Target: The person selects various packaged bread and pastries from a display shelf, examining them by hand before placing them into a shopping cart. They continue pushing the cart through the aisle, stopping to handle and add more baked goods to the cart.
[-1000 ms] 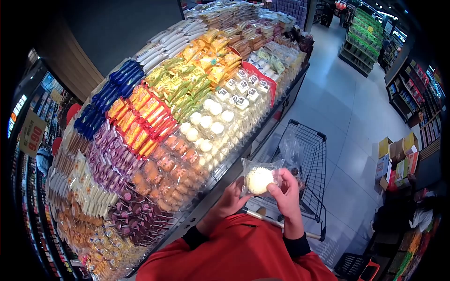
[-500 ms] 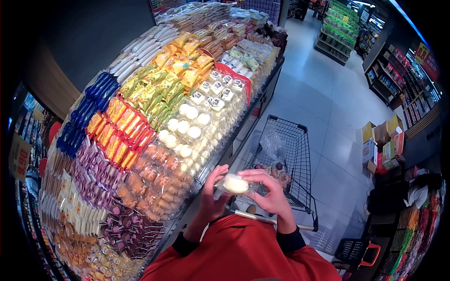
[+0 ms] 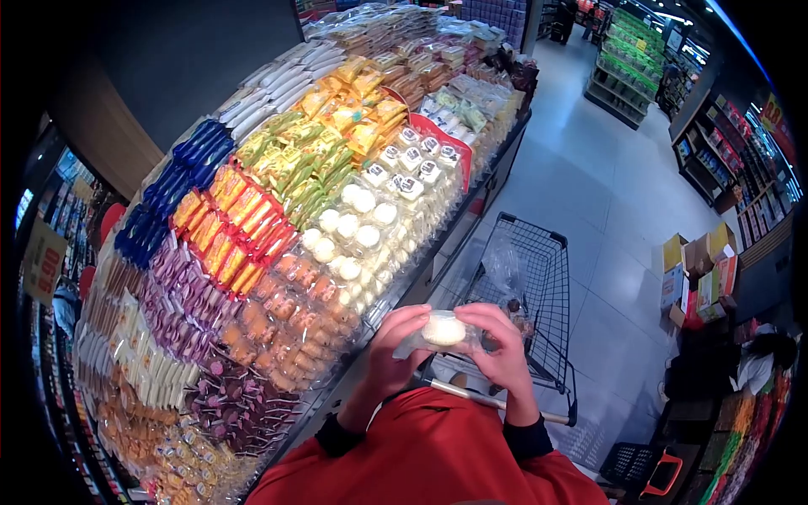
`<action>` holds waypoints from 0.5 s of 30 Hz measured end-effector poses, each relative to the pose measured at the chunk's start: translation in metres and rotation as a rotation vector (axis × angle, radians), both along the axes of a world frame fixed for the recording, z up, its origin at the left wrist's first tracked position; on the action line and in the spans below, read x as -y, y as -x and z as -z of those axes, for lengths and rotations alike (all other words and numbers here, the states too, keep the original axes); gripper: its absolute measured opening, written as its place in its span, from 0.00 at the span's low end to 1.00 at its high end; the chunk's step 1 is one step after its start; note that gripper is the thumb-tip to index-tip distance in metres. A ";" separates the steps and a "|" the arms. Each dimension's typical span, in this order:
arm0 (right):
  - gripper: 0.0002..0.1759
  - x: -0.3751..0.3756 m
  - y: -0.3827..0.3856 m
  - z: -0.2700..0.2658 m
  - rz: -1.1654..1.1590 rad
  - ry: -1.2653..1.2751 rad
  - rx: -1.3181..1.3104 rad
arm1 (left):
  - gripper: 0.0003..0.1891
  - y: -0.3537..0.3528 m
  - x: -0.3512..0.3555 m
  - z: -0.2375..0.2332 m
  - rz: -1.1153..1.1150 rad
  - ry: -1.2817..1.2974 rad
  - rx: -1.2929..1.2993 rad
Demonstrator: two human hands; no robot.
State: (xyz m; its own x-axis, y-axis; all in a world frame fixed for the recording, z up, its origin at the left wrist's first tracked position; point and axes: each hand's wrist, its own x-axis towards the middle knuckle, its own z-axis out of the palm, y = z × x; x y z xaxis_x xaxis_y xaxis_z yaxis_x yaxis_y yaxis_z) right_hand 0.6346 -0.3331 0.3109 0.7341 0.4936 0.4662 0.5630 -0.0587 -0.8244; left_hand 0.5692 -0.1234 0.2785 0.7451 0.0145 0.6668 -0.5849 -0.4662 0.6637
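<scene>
Between my two hands is a round, cream-white bun (image 3: 443, 330) in a clear plastic wrapper. My left hand (image 3: 396, 341) pinches the wrapper's left side between thumb and fingers. On the opposite side, my right hand (image 3: 502, 347) grips the wrapper with its fingers over the top edge. Similar packed white buns (image 3: 353, 225) lie on the display to the left, beyond my hands. Below my hands is the handle (image 3: 471, 394) of a shopping cart, partly hidden by my right wrist.
A sloping display holds orange packets (image 3: 225, 220), brown pastries (image 3: 282, 313) and dark lollipop-like sweets (image 3: 240, 396). The shopping cart (image 3: 539, 286) stands ahead, with a clear bag (image 3: 502, 263) inside. Cardboard boxes (image 3: 703, 265) and a crouching person (image 3: 715, 366) are across the aisle at right.
My left hand has closed onto the wrapper's left side, where its fingers stood more upright before. The view has shifted, so the display now sits further right.
</scene>
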 end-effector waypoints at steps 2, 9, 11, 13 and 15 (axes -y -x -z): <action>0.24 -0.001 0.001 0.003 0.012 -0.006 0.015 | 0.33 0.001 0.003 -0.007 0.026 0.106 -0.049; 0.14 0.000 0.003 0.028 0.108 -0.172 -0.470 | 0.38 0.011 0.012 0.017 0.015 0.155 -0.142; 0.13 0.003 0.004 0.032 0.072 -0.146 -0.549 | 0.35 0.012 0.014 0.017 0.007 0.217 -0.216; 0.12 0.003 0.004 0.039 0.054 -0.130 -0.596 | 0.35 0.014 0.013 0.015 -0.008 0.227 -0.240; 0.12 0.000 0.003 0.049 0.050 -0.139 -0.583 | 0.35 0.016 0.011 0.014 -0.019 0.219 -0.248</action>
State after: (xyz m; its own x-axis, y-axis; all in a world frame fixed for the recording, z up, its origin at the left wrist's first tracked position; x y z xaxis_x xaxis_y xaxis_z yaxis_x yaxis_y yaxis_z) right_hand 0.6314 -0.3332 0.2622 0.9089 0.4153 0.0376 0.0154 0.0568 -0.9983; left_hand 0.5536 -0.1341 0.2640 0.8824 0.1530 0.4449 -0.3857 -0.3061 0.8704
